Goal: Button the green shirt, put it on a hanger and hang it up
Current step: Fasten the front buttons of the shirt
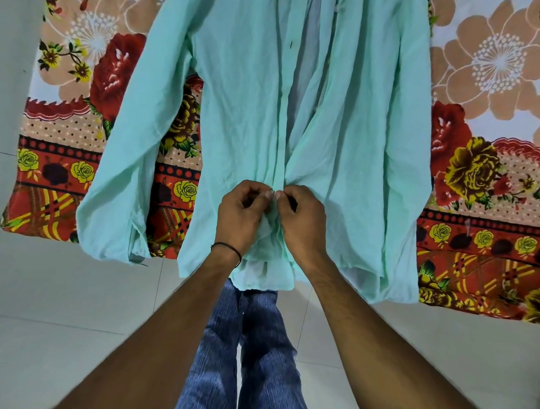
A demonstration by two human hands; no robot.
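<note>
The green shirt (235,96) lies spread front-up on a flowered bedsheet (487,74) printed with red, yellow and tan blooms. Its hem reaches past the sheet's near edge, above the pale tiled floor (59,319). One long sleeve (120,168) runs down the left side of the view, its cuff also past the sheet's edge.

Both hands meet at the shirt's front opening, low down and close to the hem. The left hand (239,215) and the right hand (305,221) are curled, knuckles up. Their fingers (269,194) pinch the two front edges of the cloth together where the thumbs and fingertips touch. Whether a button sits between them is too small to tell. Fabric bunches and folds under the palms.

Above the hands the placket (285,113) stands apart — a narrow gap shows the shirt's paler inside, widening toward the top of the view.

A thin black band (227,247) circles the left wrist. Below the forearms, the person's blue striped trousers (257,357) show against the floor.
</note>
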